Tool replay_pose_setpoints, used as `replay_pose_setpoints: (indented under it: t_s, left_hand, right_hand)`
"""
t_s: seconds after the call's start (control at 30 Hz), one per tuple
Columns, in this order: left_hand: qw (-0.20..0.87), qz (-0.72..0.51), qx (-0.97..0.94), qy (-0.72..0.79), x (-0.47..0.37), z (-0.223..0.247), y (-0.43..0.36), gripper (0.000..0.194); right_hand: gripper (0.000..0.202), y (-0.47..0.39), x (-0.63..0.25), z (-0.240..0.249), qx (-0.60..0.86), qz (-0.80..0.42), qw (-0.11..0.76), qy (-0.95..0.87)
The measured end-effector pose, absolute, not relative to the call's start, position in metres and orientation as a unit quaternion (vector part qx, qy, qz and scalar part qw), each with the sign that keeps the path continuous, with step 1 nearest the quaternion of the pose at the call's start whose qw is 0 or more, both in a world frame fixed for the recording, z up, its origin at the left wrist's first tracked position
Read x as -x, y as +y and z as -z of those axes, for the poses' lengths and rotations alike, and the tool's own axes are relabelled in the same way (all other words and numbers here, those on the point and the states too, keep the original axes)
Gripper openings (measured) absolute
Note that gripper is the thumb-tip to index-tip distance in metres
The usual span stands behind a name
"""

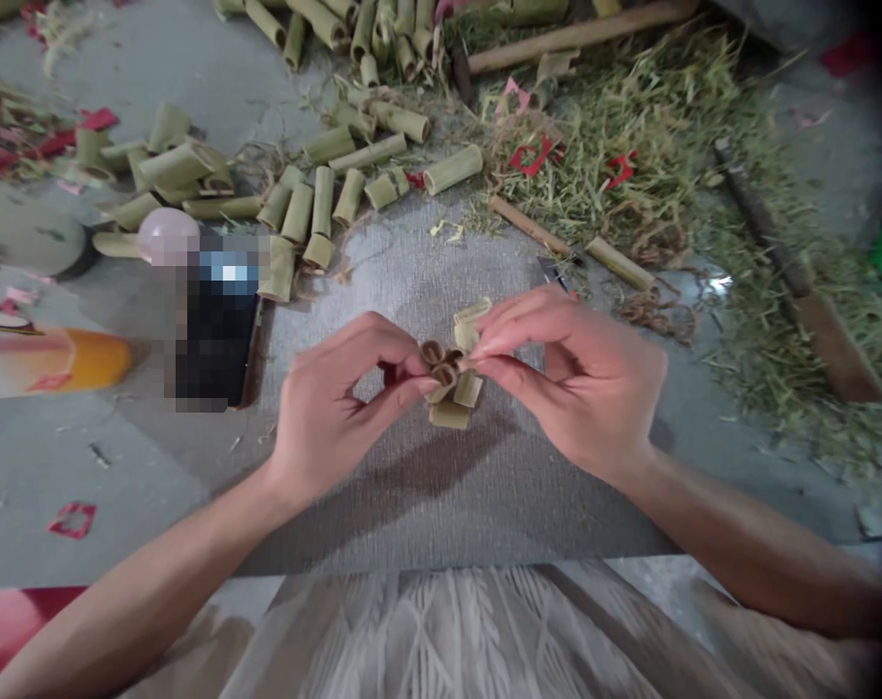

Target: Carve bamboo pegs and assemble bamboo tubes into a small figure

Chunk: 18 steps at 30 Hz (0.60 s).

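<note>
Bench, head view: a grey cloth-textured bench (316, 539), where I see two bare hands meeting near the middle.
Bundle: a small cluster of short bamboo tubes (441, 382), raised between the hands, at least three hollow ends facing up and touching side by side.
Left hand: this hand (331, 413) pinches the cluster's left side, thumb and forefinger closed on it with a rounded gap behind.
Right hand: this hand (593, 379) has its fingers (509, 316) nearly meeting at the cluster's right edge; whether they grip a tube or a thin strand, I cannot tell.
Pale pieces: short lengths (451, 416) show around and below the cluster; I cannot tell if they join it.
Tube ends: in my judgement, a firm, light left pinch suits them, keeping rims level and walls touching; squeezing hard could make round tubes roll apart.
Right fingertips: small, slow moves seem best, so nothing tugs the cluster askew.
Knife: it lies (840, 349) well apart on the right, among green shavings (666, 126).
</note>
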State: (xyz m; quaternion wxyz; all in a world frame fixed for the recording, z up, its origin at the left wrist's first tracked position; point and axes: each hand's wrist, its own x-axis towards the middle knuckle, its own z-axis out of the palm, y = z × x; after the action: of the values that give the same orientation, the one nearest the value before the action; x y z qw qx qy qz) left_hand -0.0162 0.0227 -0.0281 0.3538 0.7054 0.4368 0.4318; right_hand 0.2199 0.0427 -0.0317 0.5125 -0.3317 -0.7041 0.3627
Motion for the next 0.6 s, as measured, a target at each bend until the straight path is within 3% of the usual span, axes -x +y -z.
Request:
replay_pose_setpoints:
  t_s: [0.13, 0.4, 0.6]
  left_hand:
    - [0.34, -0.411, -0.723, 0.439, 0.014, 0.025, 0.021, 0.007]
    - [0.28, -0.43, -0.736, 0.441, 0.014, 0.026, 0.019, 0.012]
    - [0.268, -0.443, -0.735, 0.439, 0.014, 0.03, 0.02, 0.011]
  right_hand:
    - [0.019, 0.04, -0.214, 0.034, 0.356, -0.391, 0.509, -0.679]
    - [0.015, 0.035, -0.206, 0.031, 0.389, -0.32, 0.487, -0.714]
    - [0.015, 0.035, -0.205, 0.032, 0.345, -0.321, 0.462, -0.751]
